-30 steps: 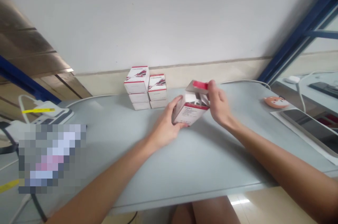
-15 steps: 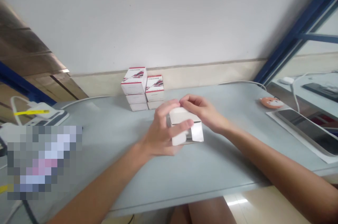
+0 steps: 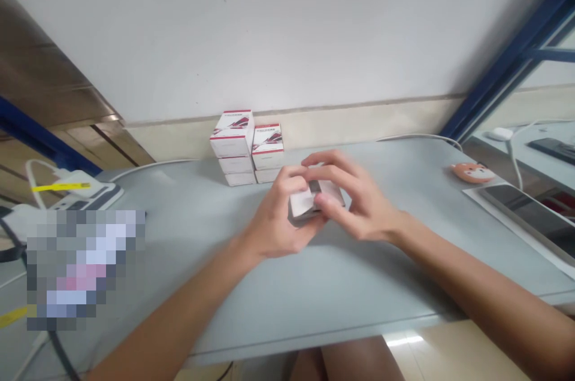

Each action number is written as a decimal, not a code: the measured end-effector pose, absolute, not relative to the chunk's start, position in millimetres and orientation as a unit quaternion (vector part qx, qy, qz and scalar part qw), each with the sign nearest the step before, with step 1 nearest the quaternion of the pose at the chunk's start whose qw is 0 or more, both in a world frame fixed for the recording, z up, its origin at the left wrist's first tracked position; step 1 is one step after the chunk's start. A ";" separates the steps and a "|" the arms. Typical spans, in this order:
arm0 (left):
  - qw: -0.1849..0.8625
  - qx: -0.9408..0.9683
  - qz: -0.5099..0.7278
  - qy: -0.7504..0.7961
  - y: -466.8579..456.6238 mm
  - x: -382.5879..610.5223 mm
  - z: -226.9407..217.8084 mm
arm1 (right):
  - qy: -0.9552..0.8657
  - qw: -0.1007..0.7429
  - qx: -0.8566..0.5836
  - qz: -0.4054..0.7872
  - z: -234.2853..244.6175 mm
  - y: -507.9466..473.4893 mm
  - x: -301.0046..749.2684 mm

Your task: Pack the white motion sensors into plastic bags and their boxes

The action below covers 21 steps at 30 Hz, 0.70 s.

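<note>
A small white carton (image 3: 309, 203) sits between both of my hands above the grey table (image 3: 314, 285). My left hand (image 3: 278, 222) wraps its left side, thumb and fingers closed on it. My right hand (image 3: 354, 201) curls over its top and right side, fingers pressing on the box. Most of the carton is hidden by the fingers. Behind my hands stand two stacks of white and red boxes (image 3: 247, 147) against the wall.
An orange round figure (image 3: 471, 172) and a dark tablet on white paper (image 3: 530, 219) lie at the right. A white cable (image 3: 417, 138) runs along the back edge. White devices with a yellow tag (image 3: 72, 189) sit at the left, above a blurred patch.
The carton's red-tipped flap was up and open a second ago; both hands have since turned the box over and closed round it, the right hand shifting from the flap onto its top.
</note>
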State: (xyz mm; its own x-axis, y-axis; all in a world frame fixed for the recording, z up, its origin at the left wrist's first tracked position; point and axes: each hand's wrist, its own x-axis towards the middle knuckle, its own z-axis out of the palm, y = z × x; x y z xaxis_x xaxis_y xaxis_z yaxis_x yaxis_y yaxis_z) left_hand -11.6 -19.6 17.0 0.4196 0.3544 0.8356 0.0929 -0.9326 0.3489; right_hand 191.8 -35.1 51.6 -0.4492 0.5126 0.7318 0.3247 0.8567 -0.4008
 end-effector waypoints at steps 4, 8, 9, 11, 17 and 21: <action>0.136 0.833 0.503 0.185 -18.7 -15.8 22.7 | -0.854 0.426 -0.270 0.127 51.6 -33.8 191.2; 0.119 0.841 0.474 0.233 -21.2 -18.1 32.5 | -0.834 0.429 -0.297 0.178 52.9 -27.3 194.7; 0.119 0.840 0.475 0.234 -21.4 -18.0 34.1 | -0.831 0.432 -0.297 0.185 53.3 -26.1 195.4; 0.121 0.840 0.476 0.229 -20.9 -17.2 34.7 | -0.829 0.438 -0.293 0.187 53.5 -24.8 195.9; 0.165 0.793 0.549 0.208 -16.3 -13.8 17.1 | -0.781 0.490 -0.307 0.234 48.0 -25.7 194.1; 0.243 0.735 0.572 0.273 -12.2 -13.6 8.0 | -0.723 0.510 -0.341 0.317 45.7 -20.5 196.2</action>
